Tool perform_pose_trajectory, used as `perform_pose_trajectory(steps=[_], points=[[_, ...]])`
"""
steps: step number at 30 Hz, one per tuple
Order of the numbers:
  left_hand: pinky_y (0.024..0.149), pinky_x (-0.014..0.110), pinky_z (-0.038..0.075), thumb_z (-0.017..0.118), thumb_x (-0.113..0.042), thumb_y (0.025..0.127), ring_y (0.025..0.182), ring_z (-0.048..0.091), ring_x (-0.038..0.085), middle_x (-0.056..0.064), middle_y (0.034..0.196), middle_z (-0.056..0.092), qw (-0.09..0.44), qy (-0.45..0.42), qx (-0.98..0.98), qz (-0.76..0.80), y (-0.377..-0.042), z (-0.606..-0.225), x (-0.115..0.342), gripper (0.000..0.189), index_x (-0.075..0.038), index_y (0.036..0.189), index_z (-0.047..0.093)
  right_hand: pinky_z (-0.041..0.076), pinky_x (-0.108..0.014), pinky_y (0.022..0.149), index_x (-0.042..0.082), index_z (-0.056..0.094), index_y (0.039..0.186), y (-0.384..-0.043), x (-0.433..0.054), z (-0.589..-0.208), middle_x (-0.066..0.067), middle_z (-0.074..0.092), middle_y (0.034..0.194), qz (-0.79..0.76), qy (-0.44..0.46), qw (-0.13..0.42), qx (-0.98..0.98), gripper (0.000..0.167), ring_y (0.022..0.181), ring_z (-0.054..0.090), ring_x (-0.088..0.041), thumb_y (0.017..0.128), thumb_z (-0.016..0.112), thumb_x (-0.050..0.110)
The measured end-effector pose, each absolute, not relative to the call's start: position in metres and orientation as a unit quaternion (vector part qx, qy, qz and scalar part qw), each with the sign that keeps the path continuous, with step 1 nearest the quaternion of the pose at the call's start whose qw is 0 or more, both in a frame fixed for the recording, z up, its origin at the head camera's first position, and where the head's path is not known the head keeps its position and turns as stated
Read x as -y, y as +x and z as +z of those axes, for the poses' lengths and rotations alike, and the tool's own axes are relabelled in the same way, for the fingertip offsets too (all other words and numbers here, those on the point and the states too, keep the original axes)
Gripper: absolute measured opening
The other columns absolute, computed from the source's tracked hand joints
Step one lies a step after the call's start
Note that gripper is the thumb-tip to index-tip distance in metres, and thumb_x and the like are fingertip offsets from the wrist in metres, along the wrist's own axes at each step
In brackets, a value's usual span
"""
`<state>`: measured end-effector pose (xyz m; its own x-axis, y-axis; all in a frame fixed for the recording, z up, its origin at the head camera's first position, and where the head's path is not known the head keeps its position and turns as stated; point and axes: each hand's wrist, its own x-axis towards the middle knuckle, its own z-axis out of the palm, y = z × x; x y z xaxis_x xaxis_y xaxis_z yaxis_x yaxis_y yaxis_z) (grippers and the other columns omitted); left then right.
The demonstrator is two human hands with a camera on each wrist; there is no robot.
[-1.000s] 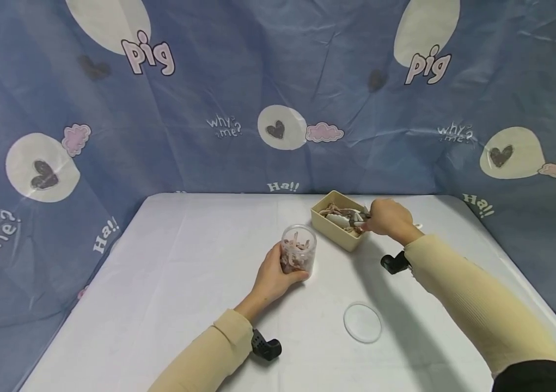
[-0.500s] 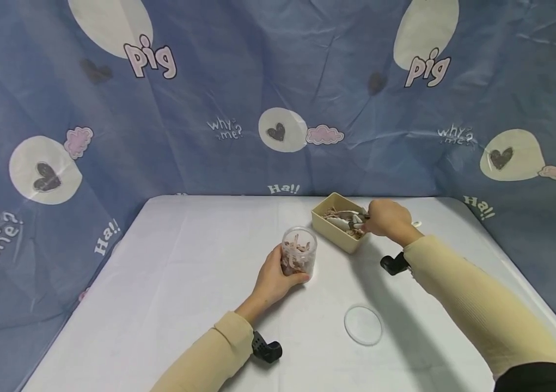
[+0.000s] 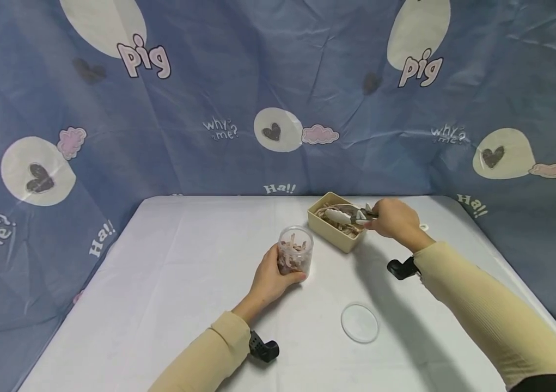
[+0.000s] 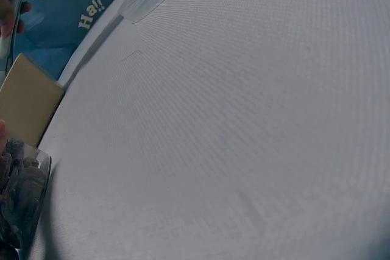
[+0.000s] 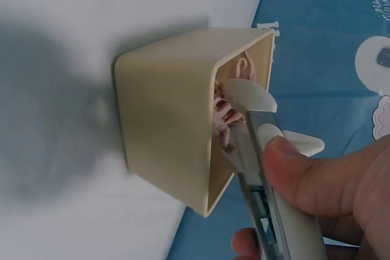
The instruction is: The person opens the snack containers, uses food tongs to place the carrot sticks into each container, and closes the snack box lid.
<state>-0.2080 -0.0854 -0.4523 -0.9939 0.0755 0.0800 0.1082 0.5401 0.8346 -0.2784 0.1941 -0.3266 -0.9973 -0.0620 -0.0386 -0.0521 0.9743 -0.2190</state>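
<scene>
My left hand (image 3: 270, 276) grips a clear round jar (image 3: 298, 251) from its left side, the thumb across the front. Brownish-pink pieces fill much of the jar, some sticking up near its open mouth. A beige rectangular box (image 3: 330, 231) stands behind and right of the jar, with thin brownish-pink strands (image 5: 228, 114) in it. My right hand (image 3: 396, 220) holds tongs (image 5: 262, 144) with white tips and a grey-and-white handle, the thumb pressed along the top. The tongs' tips reach over the box's opening, by the strands.
A clear round lid (image 3: 359, 323) lies flat on the white-covered table (image 3: 184, 272), nearer than the box. A small white object (image 3: 423, 227) shows behind the right wrist. A blue printed cloth (image 3: 228, 163) hangs behind the table.
My right hand has drawn the tongs slightly to the right and back from the middle of the box. The left hand keeps its hold on the jar, which stays in place.
</scene>
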Motion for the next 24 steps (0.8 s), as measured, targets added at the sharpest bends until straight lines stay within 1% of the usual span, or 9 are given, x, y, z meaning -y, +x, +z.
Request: perform_pose_trajectory(steps=[8,11,14,19,24], points=[[0.114,0.052,0.037,0.085,-0.034,0.076,0.134,0.048,0.036,0.019,0.141,0.050,0.022,-0.053,0.879,-0.473,-0.207,-0.452,0.085,0.091,-0.004,0.147,0.036,0.045,-0.038,0.052,0.011,0.070,0.116,-0.270,-0.204,-0.326,-0.020,0.068,0.113,-0.124,-0.020,0.008,-0.992,0.040,0.091,0.064,-0.034,0.086,0.072,0.037],[0.114,0.052,0.038,0.085,-0.035,0.076,0.133,0.048,0.035,0.018,0.140,0.051,0.023,-0.054,0.881,-0.470,-0.207,-0.453,0.085,0.090,-0.004,0.146,0.037,0.045,-0.037,0.052,0.011,0.069,0.122,-0.267,-0.205,-0.325,-0.021,0.068,0.116,-0.122,-0.018,0.002,-0.992,0.044,0.093,0.064,-0.035,0.087,0.071,0.038],[0.113,0.052,0.039,0.085,-0.034,0.076,0.132,0.049,0.035,0.018,0.139,0.051,0.027,-0.054,0.880,-0.472,-0.207,-0.453,0.086,0.089,-0.003,0.146,0.038,0.045,-0.037,0.053,0.012,0.068,0.123,-0.265,-0.207,-0.324,-0.018,0.069,0.110,-0.126,-0.019,-0.005,-0.992,0.045,0.092,0.064,-0.035,0.087,0.071,0.039],[0.114,0.051,0.038,0.084,-0.034,0.077,0.133,0.049,0.035,0.019,0.139,0.052,0.027,-0.056,0.877,-0.477,-0.207,-0.452,0.087,0.088,-0.003,0.145,0.038,0.044,-0.036,0.053,0.014,0.071,0.116,-0.261,-0.212,-0.325,-0.012,0.070,0.094,-0.142,-0.028,-0.021,-0.989,0.039,0.086,0.063,-0.032,0.086,0.072,0.039],[0.114,0.051,0.037,0.084,-0.034,0.077,0.133,0.049,0.035,0.018,0.139,0.052,0.025,-0.060,0.875,-0.480,-0.206,-0.452,0.085,0.088,-0.003,0.145,0.038,0.041,-0.032,0.051,0.013,0.072,0.113,-0.257,-0.218,-0.327,-0.010,0.069,0.089,-0.155,-0.034,-0.034,-0.987,0.037,0.082,0.061,-0.029,0.085,0.072,0.038]])
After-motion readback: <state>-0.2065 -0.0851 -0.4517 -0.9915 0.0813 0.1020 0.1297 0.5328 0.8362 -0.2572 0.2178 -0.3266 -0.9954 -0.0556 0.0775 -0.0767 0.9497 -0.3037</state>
